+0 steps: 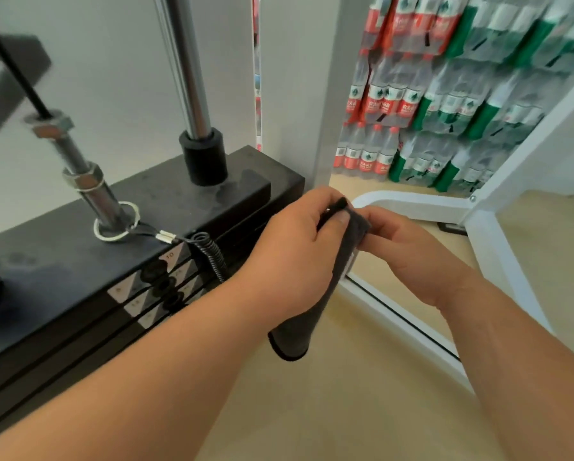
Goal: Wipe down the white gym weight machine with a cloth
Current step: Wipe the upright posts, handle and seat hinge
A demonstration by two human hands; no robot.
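Observation:
A dark grey cloth (315, 307) hangs folded between both hands, just right of the machine's black weight stack (79, 261). My left hand (292, 257) grips its upper part, thumb pressed on the top edge. My right hand (408, 254) pinches the same top edge from the right side. The white frame (478, 247) of the weight machine runs along the floor and up behind my right hand. Neither the hands nor the cloth touch the frame or the stack.
Chrome guide rods (192, 78) rise from the stack, with a selector rod (89, 181) and a coiled pin cable (212, 254) on top. Shrink-wrapped packs of water bottles (445, 104) are stacked behind the frame at the right. Light wooden floor (362, 394) lies below.

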